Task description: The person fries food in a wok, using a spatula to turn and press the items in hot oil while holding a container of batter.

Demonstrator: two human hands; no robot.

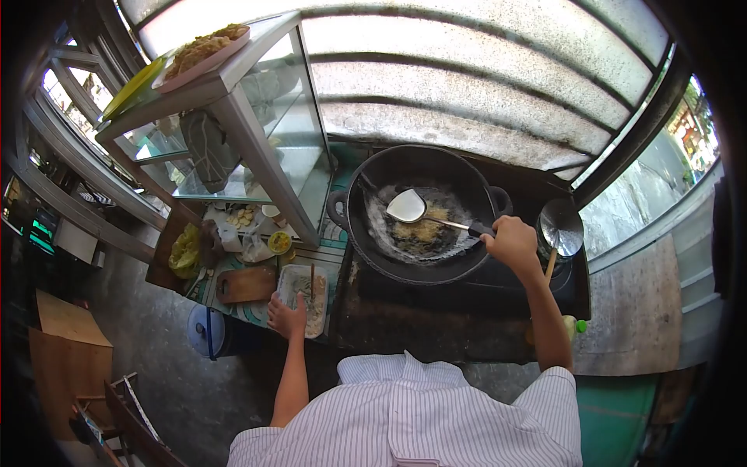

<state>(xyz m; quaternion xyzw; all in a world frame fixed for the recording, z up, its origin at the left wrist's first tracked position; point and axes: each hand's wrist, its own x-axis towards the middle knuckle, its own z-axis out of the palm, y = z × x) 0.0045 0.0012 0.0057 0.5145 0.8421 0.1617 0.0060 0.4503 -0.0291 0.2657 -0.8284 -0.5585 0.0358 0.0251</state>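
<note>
My right hand (513,241) grips the dark handle of a metal spatula (408,206), whose blade is raised over frying food in a large black wok (366,233). My left hand (286,315) rests at the near edge of a white tray (289,274) holding pale food, left of the stove. Its fingers lie loosely apart and I see nothing in them.
A glass display case (264,148) stands left of the wok, with a plate of noodles (204,48) on top. A wooden cutting board (245,284), small bowls and greens (185,251) crowd the counter. A metal ladle (562,227) sits right of the wok. A blue bucket lid (206,331) is below.
</note>
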